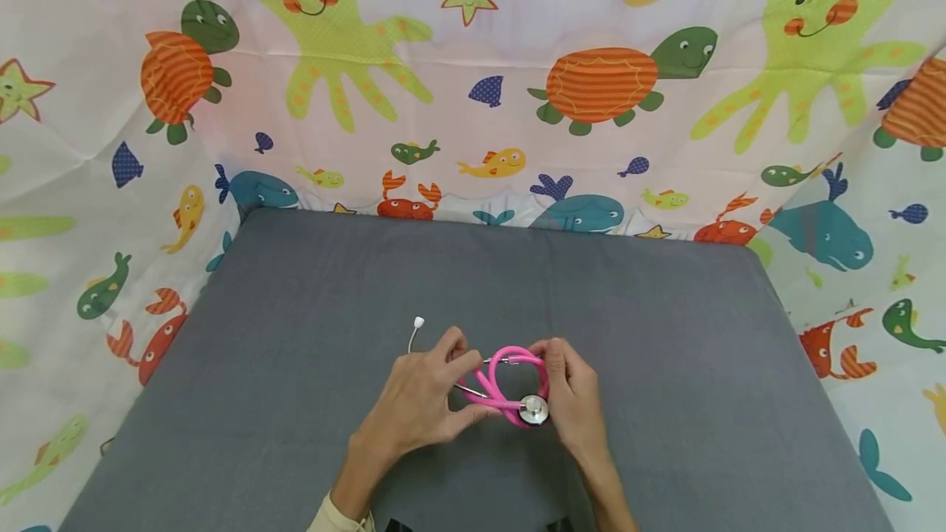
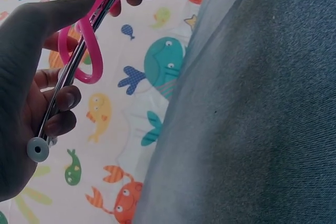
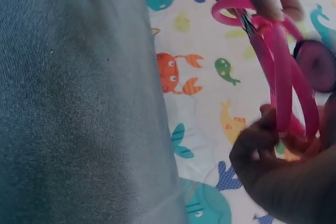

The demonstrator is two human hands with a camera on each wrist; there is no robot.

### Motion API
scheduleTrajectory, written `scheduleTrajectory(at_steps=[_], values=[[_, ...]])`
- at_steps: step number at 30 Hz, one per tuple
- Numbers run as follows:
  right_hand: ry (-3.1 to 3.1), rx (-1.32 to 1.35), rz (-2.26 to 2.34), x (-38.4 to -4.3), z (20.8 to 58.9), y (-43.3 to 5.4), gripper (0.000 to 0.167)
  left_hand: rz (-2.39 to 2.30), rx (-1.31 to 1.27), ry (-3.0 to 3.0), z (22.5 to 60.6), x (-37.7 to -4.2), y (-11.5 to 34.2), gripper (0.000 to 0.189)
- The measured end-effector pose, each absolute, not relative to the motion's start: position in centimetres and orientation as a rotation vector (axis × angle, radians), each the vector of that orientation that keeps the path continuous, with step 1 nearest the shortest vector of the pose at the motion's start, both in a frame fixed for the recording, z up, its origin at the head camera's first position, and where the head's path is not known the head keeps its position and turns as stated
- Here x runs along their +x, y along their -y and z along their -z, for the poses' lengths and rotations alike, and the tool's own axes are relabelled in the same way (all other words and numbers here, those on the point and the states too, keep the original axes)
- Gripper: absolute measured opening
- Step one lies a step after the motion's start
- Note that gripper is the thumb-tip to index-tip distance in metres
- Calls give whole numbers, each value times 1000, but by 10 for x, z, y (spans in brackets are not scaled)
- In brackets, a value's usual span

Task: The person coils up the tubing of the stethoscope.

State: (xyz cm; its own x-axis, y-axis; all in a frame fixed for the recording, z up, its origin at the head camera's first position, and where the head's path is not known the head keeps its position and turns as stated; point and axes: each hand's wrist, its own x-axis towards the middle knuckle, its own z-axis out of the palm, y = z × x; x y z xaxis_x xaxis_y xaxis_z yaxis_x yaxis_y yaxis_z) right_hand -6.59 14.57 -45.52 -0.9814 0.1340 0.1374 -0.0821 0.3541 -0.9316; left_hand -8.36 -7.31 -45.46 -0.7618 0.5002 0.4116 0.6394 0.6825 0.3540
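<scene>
Both hands hold a pink stethoscope (image 1: 493, 388) above the grey surface, its tubing coiled in loops. My left hand (image 1: 424, 388) grips the metal ear tubes and a part of the pink tubing; in the left wrist view its fingers curl round the metal tubes (image 2: 79, 51). A white ear tip (image 1: 419, 323) sticks up past that hand. On the other side my right hand (image 1: 572, 392) pinches the looped tubing at its right edge. The round silver chest piece (image 1: 533, 410) lies beside the right hand's fingers. In the right wrist view the chest piece shows its dark side (image 3: 316, 66).
A grey cloth-covered table (image 1: 650, 327) spreads under the hands. Behind it and along both sides hangs a white curtain (image 1: 443, 130) printed with sea animals. A small dark object (image 1: 106, 445) shows at the table's left edge.
</scene>
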Motion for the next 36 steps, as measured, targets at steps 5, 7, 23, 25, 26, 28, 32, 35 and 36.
scheduleTrajectory(at_steps=[5, 7, 23, 25, 26, 28, 32, 35, 36], values=[[2321, 351, -2181, -59, 456, -164, 34, 700, -890, 2569, 454, -86, 77, 46], [2298, 514, -2318, -58, 457, -169, 51, 687, -873, 2558, 453, -87, 79, 48], [2332, 295, -1974, -56, 453, -157, 46, 685, -851, 2506, 450, -86, 75, 76], [2324, 278, -1971, -56, 452, -155, 46, 686, -834, 2513, 451, -86, 75, 85], [2321, 275, -1969, -57, 451, -154, 46, 688, -825, 2518, 451, -86, 74, 88], [2311, 261, -1977, -57, 450, -152, 46, 692, -813, 2527, 452, -86, 74, 90], [2293, 226, -1977, -57, 449, -149, 42, 669, -799, 2531, 451, -87, 73, 82], [2314, 229, -1953, -57, 448, -148, 37, 621, -771, 2531, 450, -87, 73, 81], [2325, 246, -1947, -57, 448, -147, 36, 607, -760, 2531, 449, -87, 72, 81]])
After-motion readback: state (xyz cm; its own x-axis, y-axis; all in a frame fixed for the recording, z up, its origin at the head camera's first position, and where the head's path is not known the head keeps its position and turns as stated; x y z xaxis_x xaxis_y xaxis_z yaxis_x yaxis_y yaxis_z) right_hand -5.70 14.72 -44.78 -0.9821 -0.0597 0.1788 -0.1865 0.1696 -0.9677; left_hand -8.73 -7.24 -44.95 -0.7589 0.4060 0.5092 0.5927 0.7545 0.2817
